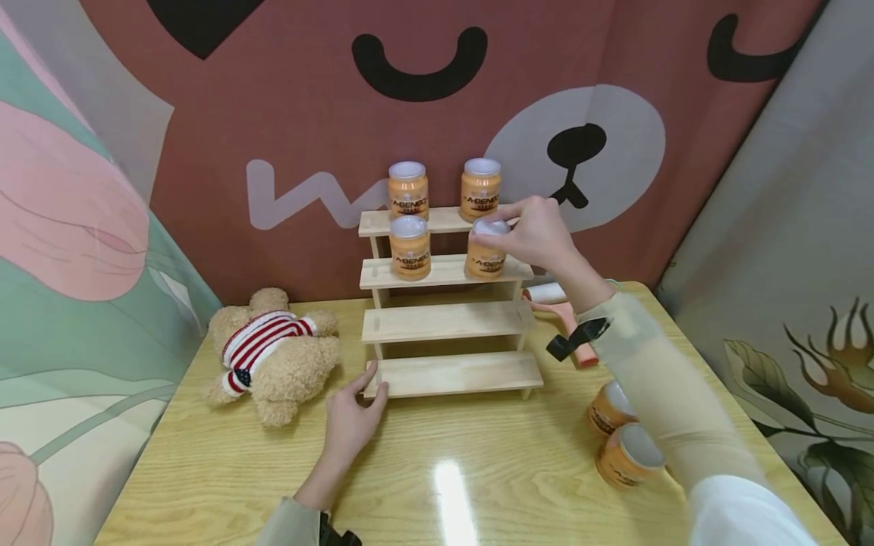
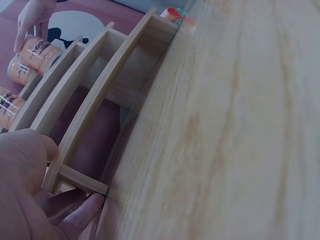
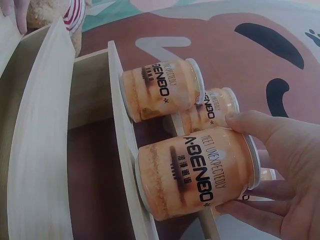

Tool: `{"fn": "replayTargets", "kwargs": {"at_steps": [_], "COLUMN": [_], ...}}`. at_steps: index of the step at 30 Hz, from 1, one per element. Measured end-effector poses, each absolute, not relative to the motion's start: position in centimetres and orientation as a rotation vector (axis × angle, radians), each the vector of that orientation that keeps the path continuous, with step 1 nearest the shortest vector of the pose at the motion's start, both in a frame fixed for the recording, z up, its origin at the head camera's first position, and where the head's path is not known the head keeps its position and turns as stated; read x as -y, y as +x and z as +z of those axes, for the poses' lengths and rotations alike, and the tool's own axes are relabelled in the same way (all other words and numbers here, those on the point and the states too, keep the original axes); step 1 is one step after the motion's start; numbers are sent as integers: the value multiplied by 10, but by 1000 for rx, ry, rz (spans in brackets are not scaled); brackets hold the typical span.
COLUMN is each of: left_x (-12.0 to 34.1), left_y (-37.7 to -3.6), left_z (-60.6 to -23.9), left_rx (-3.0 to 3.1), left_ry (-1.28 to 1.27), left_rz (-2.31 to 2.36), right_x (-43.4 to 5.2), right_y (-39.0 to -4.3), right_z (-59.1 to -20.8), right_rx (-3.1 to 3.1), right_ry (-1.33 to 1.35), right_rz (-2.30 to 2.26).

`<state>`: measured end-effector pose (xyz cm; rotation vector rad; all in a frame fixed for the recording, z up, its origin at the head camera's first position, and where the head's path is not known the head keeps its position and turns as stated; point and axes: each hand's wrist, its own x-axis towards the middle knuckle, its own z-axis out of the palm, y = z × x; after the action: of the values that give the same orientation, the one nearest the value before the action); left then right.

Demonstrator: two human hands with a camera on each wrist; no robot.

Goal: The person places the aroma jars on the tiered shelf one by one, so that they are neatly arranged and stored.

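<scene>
My right hand (image 1: 536, 231) grips an orange jar (image 3: 195, 172) near its pale lid, at the right of the second shelf from the top. The jar's base meets the front part of that shelf in the right wrist view. To its left on the same shelf stands another orange jar (image 1: 410, 250). Two more jars, a left one (image 1: 408, 189) and a right one (image 1: 481, 189), stand on the top shelf. My left hand (image 1: 353, 413) holds the left end of the bottom step of the wooden tiered rack (image 1: 451, 322), thumb and fingers around its edge (image 2: 82, 180).
A teddy bear (image 1: 287, 371) in a striped shirt lies left of the rack. Two orange jars, one behind (image 1: 610, 409) and one in front (image 1: 628, 459), stand on the table (image 1: 382, 485) under my right forearm. A pink-handled lint roller (image 1: 563, 315) lies right of the rack.
</scene>
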<state>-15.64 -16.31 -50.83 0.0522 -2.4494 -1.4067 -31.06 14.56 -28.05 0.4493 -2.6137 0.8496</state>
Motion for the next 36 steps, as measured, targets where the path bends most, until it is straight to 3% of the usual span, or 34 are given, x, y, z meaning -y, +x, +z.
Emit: {"fn": "replayTargets", "kwargs": {"at_steps": [36], "left_x": [162], "left_y": [-158], "left_z": [-513], "left_rx": [2424], "left_ry": [51], "left_rz": [-1393], "right_x": [-142], "right_y": [-316], "right_z": [-282], "right_rx": [2705], "right_ry": [468], "right_rz": [787]}}
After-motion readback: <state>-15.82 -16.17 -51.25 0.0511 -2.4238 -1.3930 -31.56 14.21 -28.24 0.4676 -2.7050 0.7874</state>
